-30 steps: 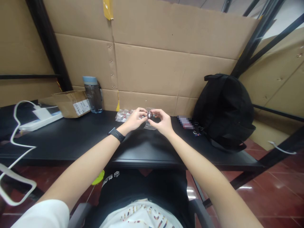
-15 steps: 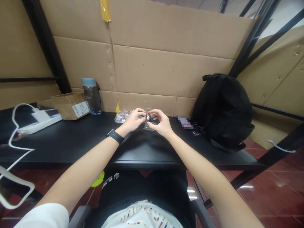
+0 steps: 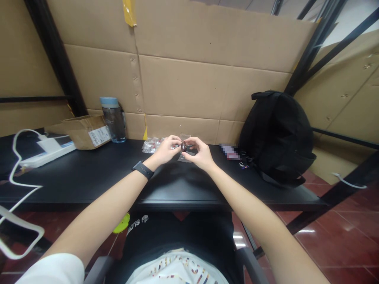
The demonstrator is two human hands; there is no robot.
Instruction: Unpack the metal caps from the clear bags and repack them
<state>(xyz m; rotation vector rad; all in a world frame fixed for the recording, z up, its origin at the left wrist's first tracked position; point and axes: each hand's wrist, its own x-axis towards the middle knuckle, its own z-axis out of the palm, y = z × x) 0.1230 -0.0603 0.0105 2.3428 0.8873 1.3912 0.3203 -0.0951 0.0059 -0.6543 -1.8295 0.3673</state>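
Observation:
A small, dark brown, shiny round object (image 3: 183, 146) is held up between my two hands above the black tabletop; its kind is too small to make out. My left hand (image 3: 169, 149) pinches its left edge with thumb and fingertips. From the other side my right hand (image 3: 201, 153) curves around it, fingers on the upper edge and thumb lower down. Just behind and below the hands lies a clear plastic bag (image 3: 185, 157). More clear plastic packets (image 3: 151, 146) with reddish bits in them rest left of my left hand.
At the left stand a blue-lidded bottle (image 3: 114, 120), an open cardboard box (image 3: 87, 132) and a white power strip (image 3: 49, 154) with a cable. A black backpack (image 3: 278, 138) sits at the right, beside a pixelated card (image 3: 230, 151). A cardboard wall (image 3: 183, 86) closes off the back.
The round object has turned a little, showing less of its shiny face. Both hands keep nearly the same place and grip; the whole view has shifted slightly.

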